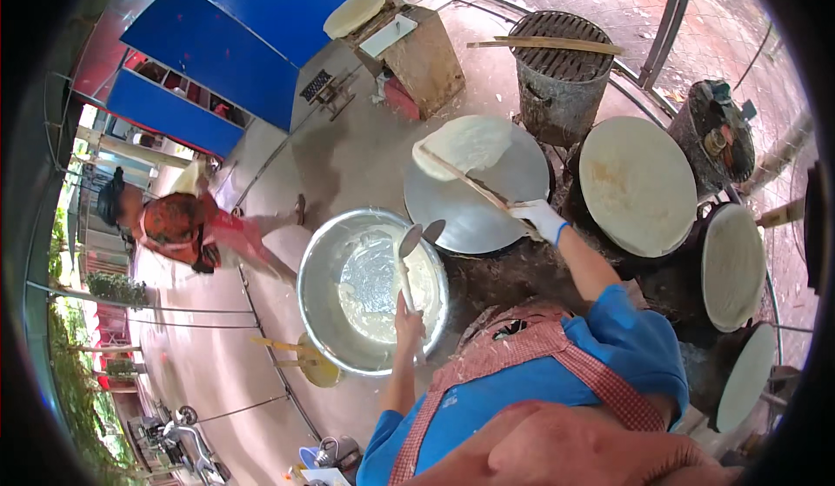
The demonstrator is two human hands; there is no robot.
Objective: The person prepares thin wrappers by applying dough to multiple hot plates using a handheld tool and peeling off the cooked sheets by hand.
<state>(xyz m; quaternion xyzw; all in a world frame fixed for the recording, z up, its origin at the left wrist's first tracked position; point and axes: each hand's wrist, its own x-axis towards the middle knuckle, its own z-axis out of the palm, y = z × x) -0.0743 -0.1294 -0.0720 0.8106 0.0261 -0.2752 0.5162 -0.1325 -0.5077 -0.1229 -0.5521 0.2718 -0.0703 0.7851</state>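
A white glove covers my right hand (540, 220), which grips a long flat wooden stick (466, 179). The stick's far end lies on pale batter (470, 147) spread over part of a round metal griddle (476, 218). My bare left hand (409, 323) is closed around the handle of a ladle (409, 241), its bowl raised above the rim of a large metal basin (313, 316). Wet pale batter (424, 284) coats the inside of the basin. A second dark round shape shows beside the ladle; whether it is another bowl or a shadow I cannot tell.
Several round griddles stand at the right, the nearest holding a pale flatbread (636, 186). Beyond are a metal drum with a grate (566, 95) and a box stand (427, 62) with a pale round sheet (354, 14). A yellow stool (319, 365) touches the basin's left side. A person (189, 225) walks at left.
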